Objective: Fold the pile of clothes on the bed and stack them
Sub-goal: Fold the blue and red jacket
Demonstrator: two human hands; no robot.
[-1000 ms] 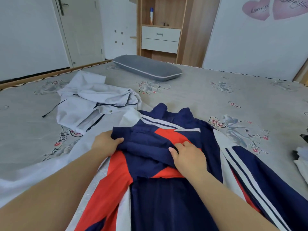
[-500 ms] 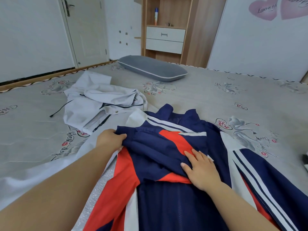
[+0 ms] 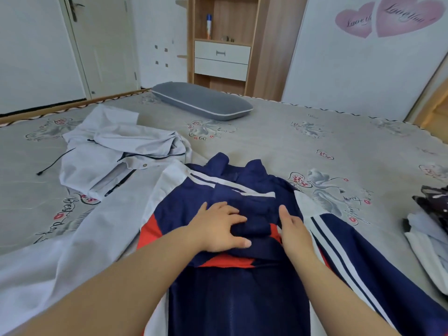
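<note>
Left hand (image 3: 218, 226) flat, fingers spread, pressing navy jacket (image 3: 242, 299); right hand (image 3: 292, 229) edge-on, fingers straight.

Clothes pile (image 3: 434, 229) cut off rightward

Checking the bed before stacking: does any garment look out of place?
Yes: the pale grey jacket lies crumpled and unfolded, left of the navy jacket under both hands, its black drawcord trailing across the sheet.
</note>
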